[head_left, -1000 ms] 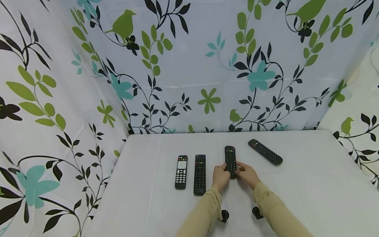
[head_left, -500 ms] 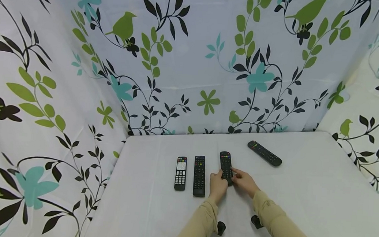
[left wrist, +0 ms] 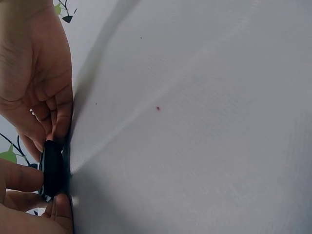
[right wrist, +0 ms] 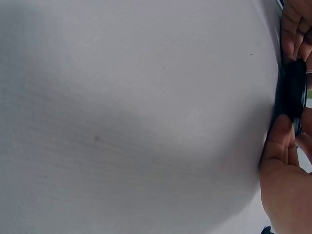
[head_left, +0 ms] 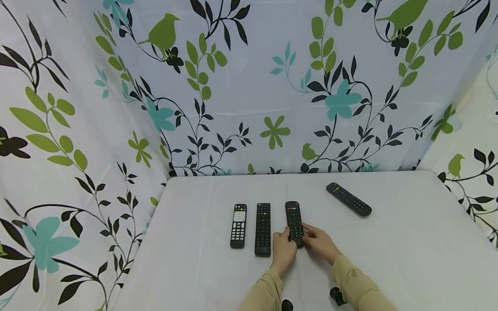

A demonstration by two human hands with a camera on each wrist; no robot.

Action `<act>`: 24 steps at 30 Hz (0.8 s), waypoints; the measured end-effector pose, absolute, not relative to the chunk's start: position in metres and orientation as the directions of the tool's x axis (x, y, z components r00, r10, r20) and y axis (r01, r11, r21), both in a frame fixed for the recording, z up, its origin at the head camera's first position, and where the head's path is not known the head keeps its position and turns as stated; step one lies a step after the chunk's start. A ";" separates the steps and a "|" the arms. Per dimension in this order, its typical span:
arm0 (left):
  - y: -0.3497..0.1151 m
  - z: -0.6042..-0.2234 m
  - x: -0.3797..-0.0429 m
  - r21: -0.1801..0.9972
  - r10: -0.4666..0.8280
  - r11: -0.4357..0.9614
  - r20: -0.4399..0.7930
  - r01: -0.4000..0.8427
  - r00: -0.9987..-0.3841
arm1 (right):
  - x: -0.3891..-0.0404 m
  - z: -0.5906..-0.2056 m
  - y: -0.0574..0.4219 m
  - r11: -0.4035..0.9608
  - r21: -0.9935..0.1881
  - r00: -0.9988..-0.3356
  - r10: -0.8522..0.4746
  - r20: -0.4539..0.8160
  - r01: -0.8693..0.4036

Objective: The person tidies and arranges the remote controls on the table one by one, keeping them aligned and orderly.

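A black remote control (head_left: 293, 219) with several coloured buttons at its far end lies between both hands in the head view, its near end angled slightly right. My left hand (head_left: 283, 252) grips its left edge near the close end, thumb along the side. On the opposite edge, my right hand (head_left: 322, 242) pinches it with thumb and fingers. The left wrist view catches the remote (left wrist: 52, 168) end-on, with fingers on both sides. In the right wrist view the remote (right wrist: 292, 90) appears dark at the right edge, its buttons not visible.
Left of the held remote lie a long black remote (head_left: 263, 229) and a black remote with white buttons (head_left: 238, 225), roughly parallel. Another black remote (head_left: 348, 199) rests diagonally at the back right. A white cloth (head_left: 180, 266) covers the table; patterned curtains (head_left: 254, 79) surround it.
Both hands have brought the remote control to the left and closer to me, toward the long black remote. It has turned slightly. The other remotes have stayed in place.
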State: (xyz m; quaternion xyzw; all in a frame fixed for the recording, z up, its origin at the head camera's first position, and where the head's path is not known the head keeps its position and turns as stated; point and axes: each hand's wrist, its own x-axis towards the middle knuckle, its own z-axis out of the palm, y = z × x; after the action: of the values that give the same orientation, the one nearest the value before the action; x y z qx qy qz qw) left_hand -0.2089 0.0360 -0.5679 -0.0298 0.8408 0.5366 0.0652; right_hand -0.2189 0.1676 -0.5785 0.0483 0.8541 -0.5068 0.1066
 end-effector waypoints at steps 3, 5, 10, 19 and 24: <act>0.034 -0.568 -0.207 0.902 0.035 0.415 -0.143 -0.116 -0.989 | -0.217 -0.578 0.165 0.489 -0.853 -0.975 -0.021 -0.221 0.183; 0.034 -0.567 -0.207 0.907 0.042 0.402 -0.154 -0.124 -0.987 | -0.217 -0.578 0.165 0.492 -0.851 -0.974 -0.019 -0.224 0.186; 0.034 -0.565 -0.207 0.903 0.047 0.411 -0.157 -0.125 -0.986 | -0.216 -0.574 0.163 0.497 -0.847 -0.973 -0.024 -0.229 0.187; 0.033 -0.566 -0.208 0.879 0.037 0.472 -0.094 -0.065 -0.995 | -0.217 -0.574 0.163 0.508 -0.842 -0.975 -0.021 -0.222 0.181; 0.032 -0.569 -0.210 0.886 0.065 0.457 -0.112 -0.071 -0.992 | -0.216 -0.575 0.164 0.504 -0.844 -0.974 -0.020 -0.225 0.185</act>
State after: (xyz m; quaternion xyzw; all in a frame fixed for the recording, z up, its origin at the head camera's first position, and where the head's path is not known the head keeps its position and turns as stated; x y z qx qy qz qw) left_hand -0.2095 0.0319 -0.5687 -0.0017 0.8511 0.5209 0.0650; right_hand -0.2161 0.1637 -0.5746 0.0480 0.8610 -0.4957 0.1033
